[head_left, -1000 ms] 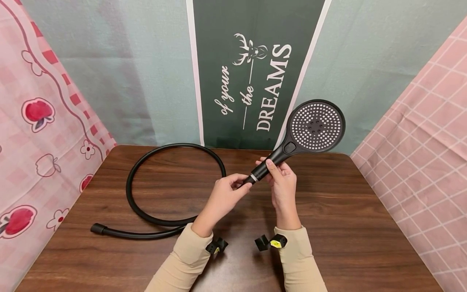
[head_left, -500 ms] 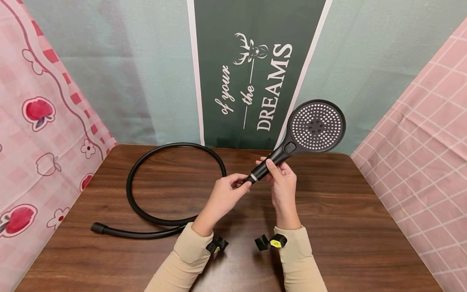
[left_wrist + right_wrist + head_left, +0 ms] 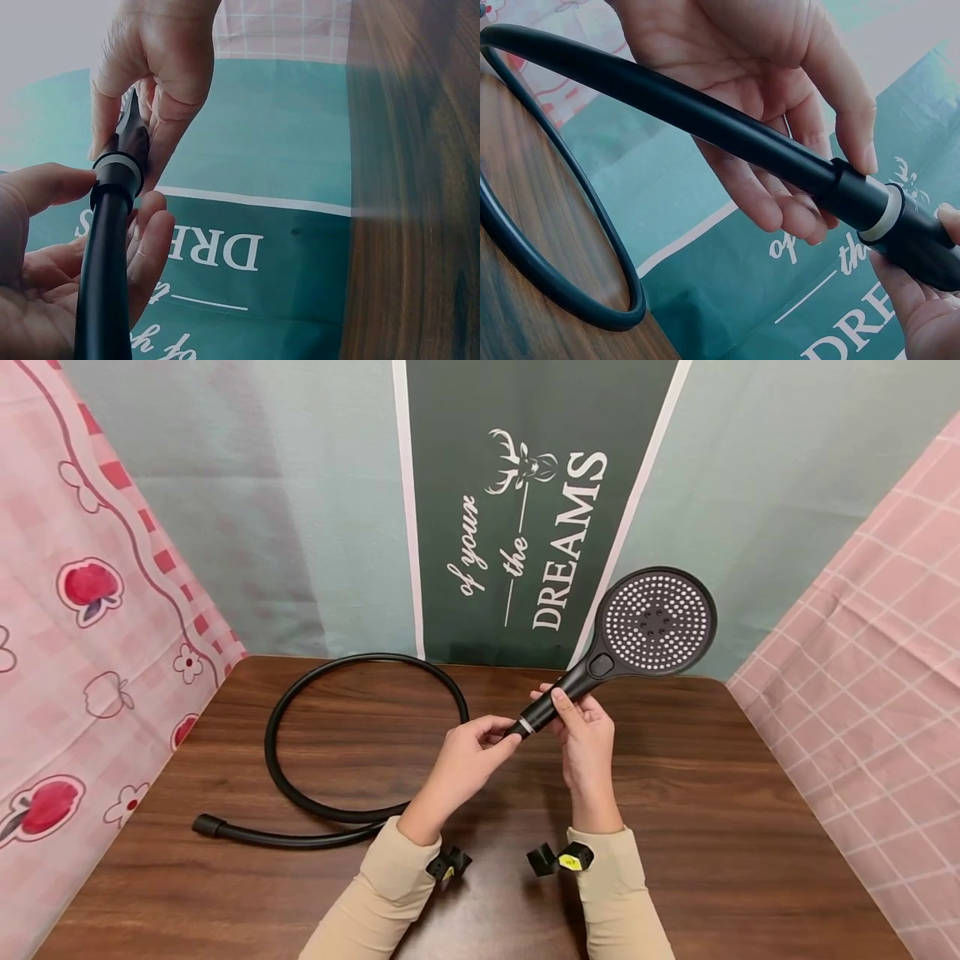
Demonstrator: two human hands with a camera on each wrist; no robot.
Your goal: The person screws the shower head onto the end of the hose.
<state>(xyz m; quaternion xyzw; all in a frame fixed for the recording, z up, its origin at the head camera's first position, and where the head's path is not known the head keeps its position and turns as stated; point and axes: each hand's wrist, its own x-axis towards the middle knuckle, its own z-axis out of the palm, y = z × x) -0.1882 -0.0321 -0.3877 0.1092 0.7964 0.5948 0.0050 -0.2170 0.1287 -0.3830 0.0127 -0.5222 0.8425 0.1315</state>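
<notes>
Head: L hand (image 3: 465,764) pinches the hose (image 3: 300,841) at its collar, thumb on the near side. R hand (image 3: 587,743) grips the shower head (image 3: 660,621) by the handle (image 3: 551,702), thumb on top, fingers behind. Shower head is held up above the table (image 3: 697,793), tilted up to the right, nozzle face twd the cam, in front of the backdrop w/ the deer & "DREAMS". Light ring (image 3: 527,725) shows btwn handle & L fingertips. Rest of hose lies on the table at left in one big loop, free end (image 3: 208,825) pointing left, near the table's L edge. Beige sleeves (image 3: 618,885) on both arms, small blk cams (image 3: 575,857) at the wrists. Pink cloth (image 3: 45,693) hangs at left, pink grid cloth (image 3: 885,693) at right.

L wrist: hose comes up from the bottom over the L palm; L thumb touches the collar (image 3: 112,191), fingers curl on the other side. R hand is just beyond, wrapped round the handle. Backdrop letters upside down.

R wrist: hose crosses in front of the L palm, 1 L fingertip on the collar. Ring sits btwn collar & handle; can't tell how far they're joined. R fingers, partly cut off at R edge, hold the handle.
</notes>
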